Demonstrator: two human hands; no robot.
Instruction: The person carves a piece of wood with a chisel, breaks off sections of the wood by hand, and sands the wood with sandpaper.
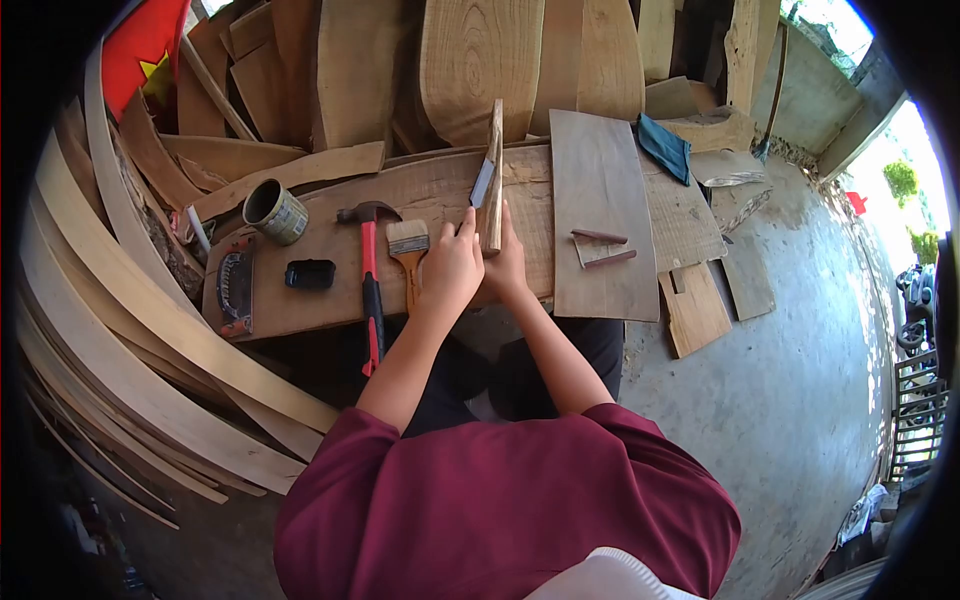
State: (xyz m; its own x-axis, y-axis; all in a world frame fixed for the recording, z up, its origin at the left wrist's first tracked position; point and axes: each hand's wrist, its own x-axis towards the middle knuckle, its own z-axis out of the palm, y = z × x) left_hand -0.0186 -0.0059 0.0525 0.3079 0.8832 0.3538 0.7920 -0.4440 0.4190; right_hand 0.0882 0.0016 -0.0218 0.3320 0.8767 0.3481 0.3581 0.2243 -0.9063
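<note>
Over the bench, my right hand is closed on a narrow wooden piece that stands on edge, pointing away from me. My left hand is closed at its near left side, fingers reaching forward. Just beyond those fingertips a flat grey blade-like strip lies against the wood's left face; its lower end is hidden by the hand. Left of my left hand are a paintbrush with a wooden handle and a hammer with a red and black handle.
The wooden bench also bears a metal can, a small black container and a black-handled tool. To the right, a wide board carries two brown strips; a teal cloth lies beyond. Curved planks crowd the left.
</note>
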